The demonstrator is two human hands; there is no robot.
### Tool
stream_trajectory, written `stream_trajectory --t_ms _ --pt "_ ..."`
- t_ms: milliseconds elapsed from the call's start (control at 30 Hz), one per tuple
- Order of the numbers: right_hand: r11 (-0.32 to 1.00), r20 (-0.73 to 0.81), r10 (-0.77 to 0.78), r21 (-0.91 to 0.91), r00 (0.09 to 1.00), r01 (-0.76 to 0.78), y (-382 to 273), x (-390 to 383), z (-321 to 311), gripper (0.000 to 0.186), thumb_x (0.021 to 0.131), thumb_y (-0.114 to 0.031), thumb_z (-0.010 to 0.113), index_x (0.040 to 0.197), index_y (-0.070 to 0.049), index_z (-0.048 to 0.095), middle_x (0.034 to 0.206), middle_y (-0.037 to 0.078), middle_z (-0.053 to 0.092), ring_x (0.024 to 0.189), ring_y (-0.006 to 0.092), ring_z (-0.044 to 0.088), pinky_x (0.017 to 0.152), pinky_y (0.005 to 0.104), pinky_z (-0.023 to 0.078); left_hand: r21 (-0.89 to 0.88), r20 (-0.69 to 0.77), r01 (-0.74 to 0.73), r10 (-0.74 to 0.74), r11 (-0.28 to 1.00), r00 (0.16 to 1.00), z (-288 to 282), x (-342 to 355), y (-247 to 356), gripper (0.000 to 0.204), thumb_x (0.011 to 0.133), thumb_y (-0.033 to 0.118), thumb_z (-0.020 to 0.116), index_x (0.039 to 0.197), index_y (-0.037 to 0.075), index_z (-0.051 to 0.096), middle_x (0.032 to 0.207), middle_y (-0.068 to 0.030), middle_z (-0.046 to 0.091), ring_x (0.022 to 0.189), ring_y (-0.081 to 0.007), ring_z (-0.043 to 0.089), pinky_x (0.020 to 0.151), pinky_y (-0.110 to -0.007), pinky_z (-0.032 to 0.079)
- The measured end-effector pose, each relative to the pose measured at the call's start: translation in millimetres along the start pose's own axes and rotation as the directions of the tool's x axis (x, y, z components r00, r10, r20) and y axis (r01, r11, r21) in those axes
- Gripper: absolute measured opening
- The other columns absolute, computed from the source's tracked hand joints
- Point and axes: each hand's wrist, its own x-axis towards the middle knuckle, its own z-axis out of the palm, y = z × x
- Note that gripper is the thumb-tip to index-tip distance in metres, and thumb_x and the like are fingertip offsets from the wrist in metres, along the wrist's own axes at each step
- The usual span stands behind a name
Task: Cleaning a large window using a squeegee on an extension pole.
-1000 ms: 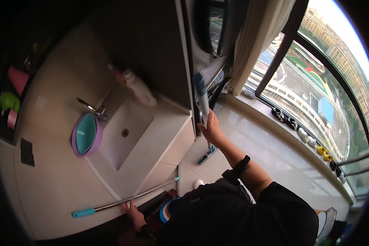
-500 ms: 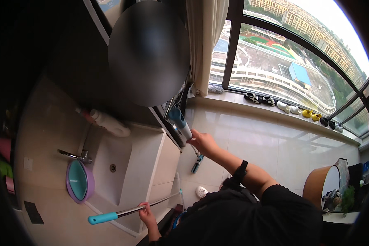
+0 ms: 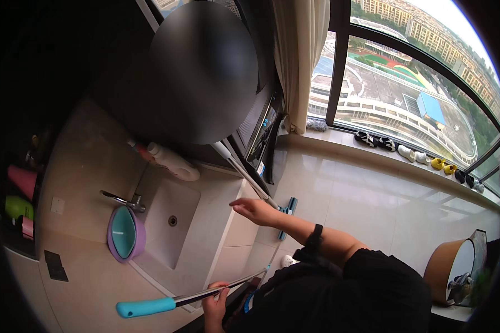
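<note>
My left hand (image 3: 215,302) is closed around a metal pole with a turquoise grip (image 3: 145,307), held slanting in front of the sink cabinet. The pole's lower end is mostly hidden by my body. My right hand (image 3: 255,212) holds nothing; its fingers stretch toward the white countertop's edge (image 3: 219,222). Just beyond that hand, a flat mop (image 3: 255,183) with a pale pole leans beside the dark appliance. Its blue head (image 3: 288,216) rests on the floor tiles. A round dark blur hides the upper end of the mop.
Left of my hands is a white sink (image 3: 169,244), with purple and teal basins (image 3: 129,233) by the faucet (image 3: 125,201). A white bottle (image 3: 173,162) stands behind. A dark appliance (image 3: 261,133) borders the counter. Several shoes (image 3: 406,154) line the window ledge; a round brown-sided table (image 3: 447,272) stands right.
My right hand has let go of the mop handle and drawn back toward the counter. The mop now leans beside the appliance. My left hand still holds the turquoise-gripped pole.
</note>
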Motion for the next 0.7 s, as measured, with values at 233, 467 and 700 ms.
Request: stream_trajectory --t_ms 233,467,700 --pt "0.843 0.168 -0.215 0.529 0.962 0.096 -73 -87 -55 0.067 0.094 -0.055 0.03 0.139 -0.005 0.03 0.132 0.016 0.046 0.117 0.0256 0.049 0.097 0.0368 0.039 0.037 0.36 -0.223 0.195 0.974 0.912 74 52 13 0.015 0.082 0.015 0.066 0.091 0.004 0.061 0.085 -0.0103 0.063 0.083 -0.0259 0.061 0.073 -0.034 0.047" --pt "0.932 0.18 -0.267 0.297 0.947 0.207 -137 -208 -127 0.062 0.086 -0.026 0.065 0.136 -0.004 0.036 0.119 0.017 0.054 0.11 0.0276 0.053 0.095 0.0373 0.04 -0.176 0.829 -0.331 0.321 0.927 0.458 202 110 14 0.028 0.085 0.018 0.065 0.11 0.008 0.059 0.112 -0.0075 0.061 0.109 -0.0225 0.056 0.09 -0.031 0.044" --pt "0.775 -0.572 -0.324 0.297 0.754 0.558 -117 -377 -201 0.02 0.088 -0.021 0.06 0.089 -0.003 0.051 0.073 0.01 0.056 0.071 0.0181 0.057 0.076 0.0372 0.047 -0.014 0.949 0.147 -0.033 0.989 0.313 332 116 52 0.057 0.086 0.034 0.061 0.131 0.005 0.041 0.117 -0.0131 0.049 0.103 -0.0243 0.053 0.082 -0.035 0.05"
